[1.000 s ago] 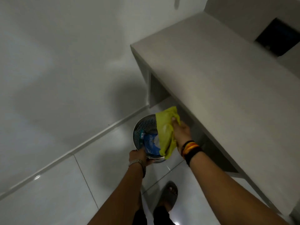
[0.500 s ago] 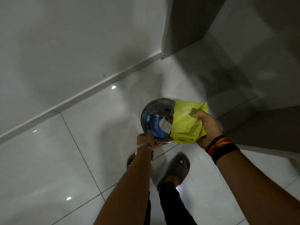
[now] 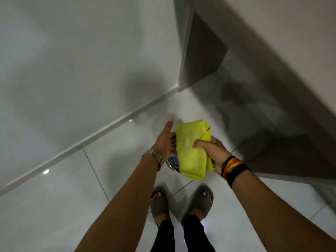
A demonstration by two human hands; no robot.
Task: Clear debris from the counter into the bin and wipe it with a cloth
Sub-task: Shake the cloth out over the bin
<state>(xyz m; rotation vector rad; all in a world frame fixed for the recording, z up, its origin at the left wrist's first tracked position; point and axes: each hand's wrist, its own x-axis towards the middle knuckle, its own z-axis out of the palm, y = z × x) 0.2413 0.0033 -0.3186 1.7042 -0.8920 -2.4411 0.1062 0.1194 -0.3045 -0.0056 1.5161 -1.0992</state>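
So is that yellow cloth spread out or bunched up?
Bunched up: the yellow cloth hangs in thick folds, gripped by the right hand, hiding most of the bin.

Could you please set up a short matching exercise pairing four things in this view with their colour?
Things:
1. folded cloth in the right hand
2. metal wristwatch by the left hand
3. rubber slide sandals
4. trouser legs

Colours:
A. silver
B. black
C. yellow
D. grey

Pairs: 1-C, 2-A, 3-D, 4-B
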